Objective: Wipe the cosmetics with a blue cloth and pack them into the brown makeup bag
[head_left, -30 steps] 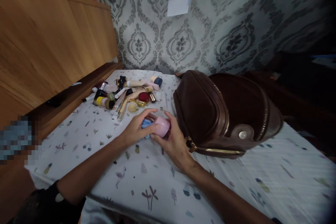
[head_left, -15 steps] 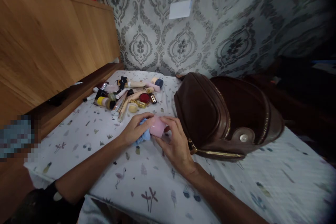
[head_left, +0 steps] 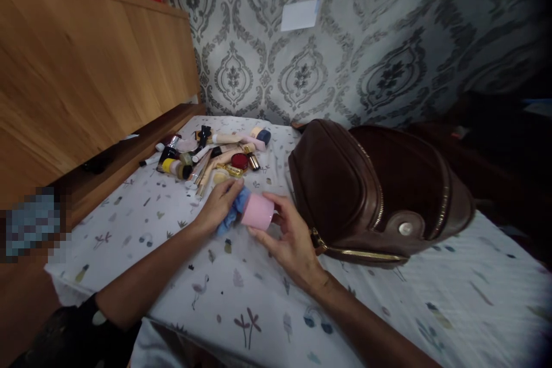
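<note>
No lettering, brand or number can be read on the pink container, the cosmetics, the brown bag or the white card.

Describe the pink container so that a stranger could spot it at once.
Find the big brown bag at the right. Just left of it, the right hand holds the pink container, a short cylinder. Its smooth pink side sets it apart from the crumpled blue cloth in the left hand.
</note>
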A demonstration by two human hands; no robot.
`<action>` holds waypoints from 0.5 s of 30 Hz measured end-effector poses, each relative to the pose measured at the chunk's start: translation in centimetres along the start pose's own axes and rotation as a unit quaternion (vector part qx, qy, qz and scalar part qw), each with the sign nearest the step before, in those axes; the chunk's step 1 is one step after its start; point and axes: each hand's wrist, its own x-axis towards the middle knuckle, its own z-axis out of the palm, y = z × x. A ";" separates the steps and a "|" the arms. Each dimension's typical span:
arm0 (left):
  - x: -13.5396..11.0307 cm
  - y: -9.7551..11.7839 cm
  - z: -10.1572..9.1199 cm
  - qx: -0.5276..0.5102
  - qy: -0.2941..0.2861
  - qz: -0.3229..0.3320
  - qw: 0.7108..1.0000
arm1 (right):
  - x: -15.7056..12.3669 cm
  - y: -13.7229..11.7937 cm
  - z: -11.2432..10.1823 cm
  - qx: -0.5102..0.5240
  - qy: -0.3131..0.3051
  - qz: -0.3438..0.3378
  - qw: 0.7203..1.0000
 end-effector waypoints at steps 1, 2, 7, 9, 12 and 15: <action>0.0 0.1 0.1 -0.043 0.006 -0.003 0.999 | 0.0 -0.2 0.0 0.002 -0.018 -0.001 1.000; 0.0 0.1 0.3 -0.091 0.000 -0.014 0.996 | 0.0 -0.3 0.1 -0.002 -0.031 0.004 1.000; -0.4 0.3 0.7 -0.205 -0.071 -0.006 0.976 | 0.4 -0.6 0.1 -0.001 -0.021 0.113 0.993; -0.6 0.6 0.4 -0.172 -0.084 0.048 0.980 | 0.6 -0.6 0.0 0.029 -0.006 0.172 0.985; -1.0 1.4 0.0 -0.089 -0.129 0.120 0.980 | 1.0 -0.4 0.0 0.118 0.001 0.223 0.968; -1.4 2.1 0.0 -0.044 -0.152 0.136 0.978 | 1.2 0.1 -0.1 0.164 0.000 0.224 0.961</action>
